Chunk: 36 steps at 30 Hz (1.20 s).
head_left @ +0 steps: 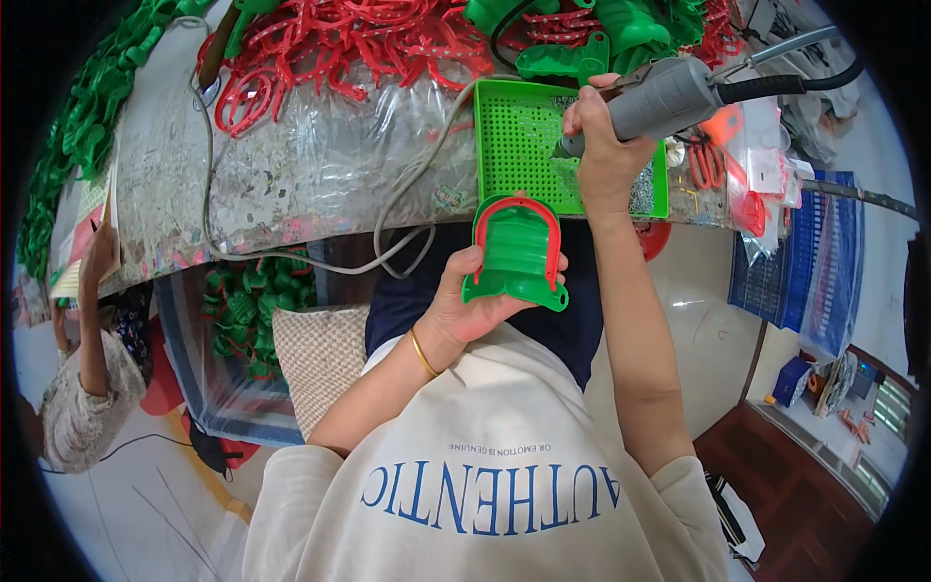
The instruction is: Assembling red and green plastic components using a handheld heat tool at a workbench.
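My left hand (456,306) holds a scoop-like green plastic shell (516,254) in front of my lap, its hollow side facing up. A red U-shaped plastic frame (500,206) lies along the shell's inner edge. My right hand (611,160) is wrapped round a grey electric screwdriver (669,100) with a black cable. Its tip points down into a shallow green perforated basket (514,145) on the table. Small metallic pieces, seemingly screws (642,192), lie in the basket's right part. The screwdriver and my hand hide part of the basket.
Red plastic frames (359,48) are heaped at the table's back, with green parts (635,34) beside them. A grey cable (398,199) loops over the table edge. Green-and-red pieces fill a lined crate (257,310) below left. Another person's arm (92,320) is at far left.
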Motion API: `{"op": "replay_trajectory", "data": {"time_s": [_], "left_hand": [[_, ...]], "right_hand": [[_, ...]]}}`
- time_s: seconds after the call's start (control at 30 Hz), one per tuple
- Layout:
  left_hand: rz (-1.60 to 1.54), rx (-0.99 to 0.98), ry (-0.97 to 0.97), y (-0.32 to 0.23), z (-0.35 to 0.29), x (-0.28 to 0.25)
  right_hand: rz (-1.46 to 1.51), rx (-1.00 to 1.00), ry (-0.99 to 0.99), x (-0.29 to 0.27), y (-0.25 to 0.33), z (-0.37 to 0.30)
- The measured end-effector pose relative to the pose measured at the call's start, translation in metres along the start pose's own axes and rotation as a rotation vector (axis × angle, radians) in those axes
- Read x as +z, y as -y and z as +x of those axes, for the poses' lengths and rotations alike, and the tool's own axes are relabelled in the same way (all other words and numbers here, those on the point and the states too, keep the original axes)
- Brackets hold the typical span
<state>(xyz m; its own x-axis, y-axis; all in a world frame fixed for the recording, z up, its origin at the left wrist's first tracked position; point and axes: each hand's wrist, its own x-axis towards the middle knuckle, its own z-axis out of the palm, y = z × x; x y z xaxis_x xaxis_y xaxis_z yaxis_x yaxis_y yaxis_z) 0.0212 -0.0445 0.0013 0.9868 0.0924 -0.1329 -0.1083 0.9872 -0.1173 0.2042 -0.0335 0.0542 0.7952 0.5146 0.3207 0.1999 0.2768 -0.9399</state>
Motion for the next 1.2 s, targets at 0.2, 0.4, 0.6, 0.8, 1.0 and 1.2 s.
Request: {"op": "replay_trajectory", "data": {"time_s": [0.2, 0.4, 0.6, 0.8, 1.0, 1.2], "left_hand": [[0.033, 0.042, -0.026, 0.0, 0.0, 0.001], [-0.009, 0.015, -0.034, 0.0, 0.0, -0.001], [-0.007, 0.021, 0.043, 0.0, 0.0, -0.007], [-0.004, -0.01, 0.035, -0.001, -0.001, -0.001], [0.021, 0.003, 0.017, -0.001, -0.002, -0.001], [0.052, 0.018, 0.02, -0.001, -0.003, 0.002]], "right_hand": [[-0.007, -0.014, 0.003, -0.001, -0.004, -0.001], [-0.04, -0.029, 0.005, 0.001, -0.004, -0.003], [0.029, -0.016, -0.042, 0.002, 0.015, 0.002], [0.152, -0.031, 0.042, 0.01, 0.064, -0.009], [0.171, 0.029, 0.075, 0.02, 0.079, -0.024], [0.285, 0.043, 0.129, 0.02, 0.073, -0.028]]}}
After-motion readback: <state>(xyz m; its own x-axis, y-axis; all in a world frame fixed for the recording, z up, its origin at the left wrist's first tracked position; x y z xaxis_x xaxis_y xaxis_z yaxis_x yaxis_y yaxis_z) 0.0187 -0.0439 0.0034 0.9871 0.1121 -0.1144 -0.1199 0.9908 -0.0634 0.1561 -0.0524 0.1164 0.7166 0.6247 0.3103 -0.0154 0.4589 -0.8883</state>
